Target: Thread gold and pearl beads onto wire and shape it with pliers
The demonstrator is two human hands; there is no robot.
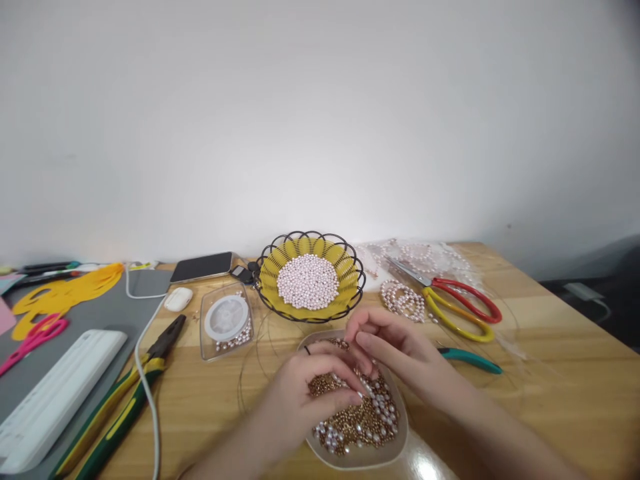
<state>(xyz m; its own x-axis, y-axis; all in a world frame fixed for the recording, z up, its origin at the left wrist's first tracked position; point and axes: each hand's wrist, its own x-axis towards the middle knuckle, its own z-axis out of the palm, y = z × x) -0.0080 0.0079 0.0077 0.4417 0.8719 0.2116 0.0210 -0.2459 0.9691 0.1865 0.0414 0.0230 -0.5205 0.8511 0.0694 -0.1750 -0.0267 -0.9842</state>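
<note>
Both hands work over a shallow pale dish (399,448) heaped with gold-coloured beads and pearl beads (350,420). My left hand (320,383) reaches in from the left, thumb and forefinger pinched low over the beads. A tiny pale spot shows at those fingertips; I cannot tell if it is a bead or a nail. My right hand (400,347) is above the far side of the dish, its thumb and fingertips drawn together. Whatever lies between them is hidden. Thin wire (257,357) curls over the table left of the dish.
Behind the dish stands a yellow basket (263,287) of pink pearl beads (307,281). Scissors (457,303), beaded coils (401,301) and teal-handled pliers (473,360) lie right. Leftward are a clear box (204,343) with a spool (227,319), large pliers (125,393) and a phone (203,267).
</note>
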